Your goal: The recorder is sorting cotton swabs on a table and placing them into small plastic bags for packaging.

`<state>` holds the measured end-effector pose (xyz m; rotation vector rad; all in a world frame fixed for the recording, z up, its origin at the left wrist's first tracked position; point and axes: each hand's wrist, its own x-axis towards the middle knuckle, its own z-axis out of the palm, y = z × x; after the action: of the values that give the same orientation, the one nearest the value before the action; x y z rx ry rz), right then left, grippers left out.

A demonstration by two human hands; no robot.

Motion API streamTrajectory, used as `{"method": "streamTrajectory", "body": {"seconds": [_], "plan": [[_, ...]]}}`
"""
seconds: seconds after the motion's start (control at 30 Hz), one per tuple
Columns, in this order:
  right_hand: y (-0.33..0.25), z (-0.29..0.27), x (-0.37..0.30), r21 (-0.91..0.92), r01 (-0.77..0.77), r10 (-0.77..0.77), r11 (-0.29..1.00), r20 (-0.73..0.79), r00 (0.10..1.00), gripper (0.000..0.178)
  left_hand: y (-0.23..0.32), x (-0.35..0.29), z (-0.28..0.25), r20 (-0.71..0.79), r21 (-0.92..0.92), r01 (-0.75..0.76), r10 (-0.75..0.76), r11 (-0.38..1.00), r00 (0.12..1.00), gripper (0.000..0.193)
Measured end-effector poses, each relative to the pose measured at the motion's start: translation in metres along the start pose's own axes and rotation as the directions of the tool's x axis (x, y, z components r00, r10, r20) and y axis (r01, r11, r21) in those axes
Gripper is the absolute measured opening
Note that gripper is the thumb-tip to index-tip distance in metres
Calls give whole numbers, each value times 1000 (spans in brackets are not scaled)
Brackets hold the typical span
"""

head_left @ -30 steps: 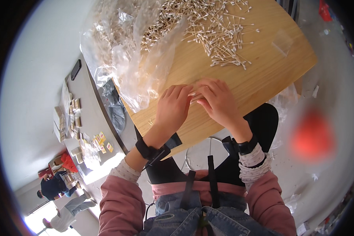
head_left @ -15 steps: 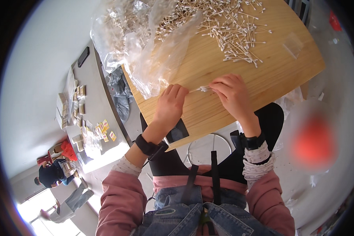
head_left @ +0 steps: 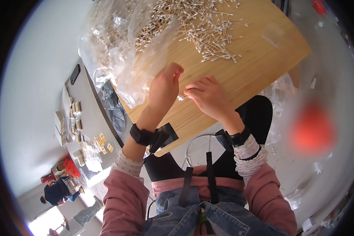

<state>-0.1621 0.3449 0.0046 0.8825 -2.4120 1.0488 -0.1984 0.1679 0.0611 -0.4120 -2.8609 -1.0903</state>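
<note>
A small bunch of cotton swabs (head_left: pixel 181 97) is pinched in my right hand (head_left: pixel 209 96), with the white tips poking out on its left side. My left hand (head_left: pixel 164 88) is raised just left of it, turned on edge with its fingers curled in. Whatever those fingers may hold is hidden. Beyond both hands, a large heap of loose cotton swabs (head_left: pixel 212 33) spreads over the wooden table (head_left: pixel 247 74). A big crumpled clear plastic bag (head_left: pixel 124 78) lies along the table's left side, right beside my left hand.
A small clear plastic piece (head_left: pixel 272 37) lies at the table's right. Left of the table stands a grey table (head_left: pixel 86 106) with a black phone (head_left: pixel 75 74), several small boxes (head_left: pixel 77 118) and yellow cards (head_left: pixel 101 138). A person (head_left: pixel 57 191) sits farther off. A blurred red shape (head_left: pixel 314 131) shows at right.
My left hand has lifted and turned on edge, its fingers curling in. The right hand, still holding the swabs, has come left toward it. The whole view has shifted slightly.
</note>
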Motion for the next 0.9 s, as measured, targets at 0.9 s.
{"method": "streamTrajectory", "body": {"seconds": [0.9], "plan": [[-6, 1, 3, 4, 91, -91, 996, 9, 996, 14, -15, -54, -12, 75, 345, -239, 227, 908, 971, 13]]}}
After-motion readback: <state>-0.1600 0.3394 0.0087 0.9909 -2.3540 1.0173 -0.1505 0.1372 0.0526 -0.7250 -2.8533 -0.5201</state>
